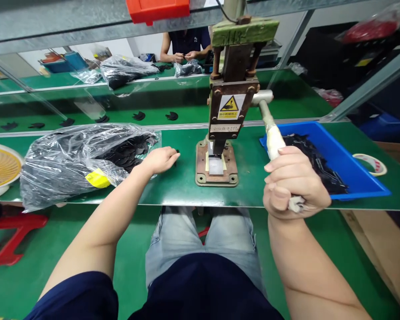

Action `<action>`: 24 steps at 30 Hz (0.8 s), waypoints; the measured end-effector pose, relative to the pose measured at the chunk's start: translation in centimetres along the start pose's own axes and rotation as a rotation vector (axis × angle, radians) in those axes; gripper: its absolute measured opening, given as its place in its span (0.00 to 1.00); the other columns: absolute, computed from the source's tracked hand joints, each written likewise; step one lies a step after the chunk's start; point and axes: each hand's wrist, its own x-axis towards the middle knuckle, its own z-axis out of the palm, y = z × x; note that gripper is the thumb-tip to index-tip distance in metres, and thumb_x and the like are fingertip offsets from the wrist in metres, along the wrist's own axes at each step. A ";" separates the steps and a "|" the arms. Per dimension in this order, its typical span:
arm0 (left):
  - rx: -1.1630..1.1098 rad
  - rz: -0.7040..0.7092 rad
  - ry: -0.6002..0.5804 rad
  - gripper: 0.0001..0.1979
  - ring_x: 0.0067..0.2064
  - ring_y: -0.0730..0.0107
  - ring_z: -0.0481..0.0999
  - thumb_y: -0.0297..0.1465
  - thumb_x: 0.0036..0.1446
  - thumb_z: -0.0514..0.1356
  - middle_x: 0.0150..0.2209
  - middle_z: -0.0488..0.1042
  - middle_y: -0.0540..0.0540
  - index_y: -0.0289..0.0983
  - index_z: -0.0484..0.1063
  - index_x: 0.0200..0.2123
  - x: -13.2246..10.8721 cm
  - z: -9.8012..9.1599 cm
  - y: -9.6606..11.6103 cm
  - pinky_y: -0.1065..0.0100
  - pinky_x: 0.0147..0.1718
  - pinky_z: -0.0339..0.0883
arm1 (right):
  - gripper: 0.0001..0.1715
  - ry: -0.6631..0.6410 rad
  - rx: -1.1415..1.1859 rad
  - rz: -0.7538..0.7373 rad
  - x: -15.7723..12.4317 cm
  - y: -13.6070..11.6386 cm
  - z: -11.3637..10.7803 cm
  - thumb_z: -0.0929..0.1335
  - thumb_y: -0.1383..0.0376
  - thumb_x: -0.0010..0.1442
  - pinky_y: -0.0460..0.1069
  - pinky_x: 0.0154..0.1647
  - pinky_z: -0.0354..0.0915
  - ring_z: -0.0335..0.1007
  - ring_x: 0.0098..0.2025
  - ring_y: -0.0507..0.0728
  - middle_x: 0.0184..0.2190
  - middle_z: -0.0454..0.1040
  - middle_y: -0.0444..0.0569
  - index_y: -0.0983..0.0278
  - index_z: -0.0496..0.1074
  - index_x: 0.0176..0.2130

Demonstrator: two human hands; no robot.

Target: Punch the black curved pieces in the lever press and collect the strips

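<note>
My right hand (pixel 295 184) is wrapped round the tape-covered lever (pixel 274 138) of a hand press (pixel 226 106). The press stands upright on a rusty base plate (pixel 202 171), with a pale block (pixel 216 167) under its ram. Over the green bench to the left of the press, my left hand (pixel 160 160) is closed, with a small black piece (pixel 176 164) showing at the fingertips; most of it is hidden. Beside that wrist lies an open clear plastic bag (pixel 60 155) full of flat black pieces (pixel 128 151).
A blue tray (pixel 360 178) of black parts stands right, with a tape roll (pixel 370 164) against its edge. Several black pieces (pixel 171 116) lie in a row on the strip behind. A co-worker (pixel 186 49) sits opposite. A round yellow-and-white basket (pixel 2 166) is far left.
</note>
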 end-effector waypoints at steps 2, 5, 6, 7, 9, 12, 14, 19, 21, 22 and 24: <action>0.013 0.012 -0.033 0.23 0.52 0.54 0.81 0.43 0.76 0.48 0.45 0.82 0.38 0.39 0.81 0.44 0.8 0.7 0.2 0.59 0.56 0.71 | 0.15 -0.025 -0.004 0.009 0.1 -0.2 -0.2 0.68 0.58 0.64 0.65 0.54 0.77 0.77 0.31 0.55 0.22 0.72 0.39 0.57 0.66 0.27; -0.024 -0.035 0.019 0.15 0.50 0.54 0.81 0.38 0.72 0.55 0.47 0.82 0.39 0.39 0.81 0.45 1.5 1.3 -0.6 0.59 0.54 0.71 | 0.13 -0.055 0.032 -0.010 0.2 -0.2 -0.4 0.69 0.61 0.63 0.65 0.54 0.76 0.78 0.32 0.55 0.23 0.73 0.40 0.58 0.66 0.27; -0.049 -0.059 0.027 0.12 0.49 0.54 0.81 0.36 0.71 0.57 0.47 0.82 0.39 0.39 0.80 0.46 1.6 1.4 -0.9 0.59 0.53 0.72 | 0.13 -0.056 0.047 -0.018 0.2 -0.2 -0.4 0.69 0.61 0.63 0.65 0.54 0.76 0.78 0.32 0.55 0.23 0.73 0.40 0.59 0.66 0.27; -0.085 -0.090 0.026 0.11 0.48 0.54 0.82 0.34 0.69 0.59 0.46 0.82 0.40 0.39 0.79 0.48 1.6 1.5 -1.2 0.60 0.51 0.72 | 0.13 -0.052 0.060 -0.021 0.2 -0.2 -0.3 0.69 0.62 0.63 0.64 0.54 0.76 0.78 0.32 0.55 0.23 0.73 0.40 0.59 0.66 0.27; -0.202 -0.180 0.038 0.14 0.45 0.56 0.82 0.33 0.67 0.62 0.42 0.82 0.42 0.39 0.75 0.55 1.5 1.6 -1.5 0.61 0.46 0.72 | 0.13 -0.024 0.074 -0.025 0.1 0.0 -0.2 0.69 0.62 0.63 0.64 0.53 0.75 0.77 0.32 0.55 0.23 0.73 0.39 0.60 0.66 0.27; -0.533 -0.313 0.101 0.19 0.36 0.62 0.81 0.35 0.66 0.65 0.35 0.80 0.47 0.38 0.70 0.58 1.4 1.5 -0.6 0.65 0.36 0.71 | 0.13 -0.004 0.087 -0.036 0.0 0.2 -0.1 0.70 0.63 0.63 0.64 0.54 0.75 0.77 0.32 0.54 0.23 0.73 0.38 0.60 0.66 0.27; -0.806 -0.349 0.088 0.12 0.31 0.67 0.80 0.35 0.67 0.65 0.31 0.79 0.48 0.37 0.72 0.50 1.5 1.2 1.0 0.69 0.31 0.70 | 0.13 -0.005 0.095 -0.034 -0.1 0.3 -0.1 0.70 0.63 0.62 0.64 0.54 0.75 0.77 0.32 0.54 0.24 0.73 0.38 0.60 0.66 0.27; -1.237 -0.420 -0.056 0.09 0.27 0.70 0.81 0.31 0.67 0.66 0.25 0.78 0.48 0.37 0.68 0.37 2.8 0.8 7.1 0.73 0.26 0.72 | 0.13 -0.010 0.088 -0.052 -0.2 0.3 -0.1 0.69 0.63 0.63 0.63 0.54 0.74 0.77 0.33 0.54 0.24 0.73 0.39 0.60 0.66 0.28; -1.274 -0.426 -0.090 0.10 0.26 0.69 0.82 0.31 0.69 0.65 0.23 0.77 0.48 0.37 0.67 0.37 3.6 1.0 9.3 0.73 0.26 0.73 | 0.13 -0.013 0.089 -0.054 -0.2 0.3 -0.1 0.69 0.63 0.64 0.63 0.54 0.74 0.78 0.33 0.54 0.24 0.73 0.39 0.61 0.66 0.28; -1.275 -0.427 -0.104 0.11 0.26 0.69 0.82 0.32 0.70 0.65 0.23 0.78 0.47 0.37 0.67 0.36 4.0 1.2 10.1 0.73 0.27 0.74 | 0.13 -0.013 0.093 -0.054 -0.2 0.3 -0.1 0.69 0.63 0.64 0.64 0.55 0.74 0.78 0.33 0.54 0.24 0.73 0.40 0.61 0.66 0.28; -1.264 -0.431 -0.125 0.11 0.25 0.69 0.82 0.33 0.71 0.64 0.22 0.78 0.47 0.37 0.67 0.36 4.9 1.6 11.1 0.73 0.27 0.75 | 0.14 -0.019 0.093 -0.051 -0.2 0.2 -0.1 0.69 0.62 0.64 0.64 0.56 0.74 0.78 0.34 0.54 0.24 0.74 0.39 0.61 0.66 0.28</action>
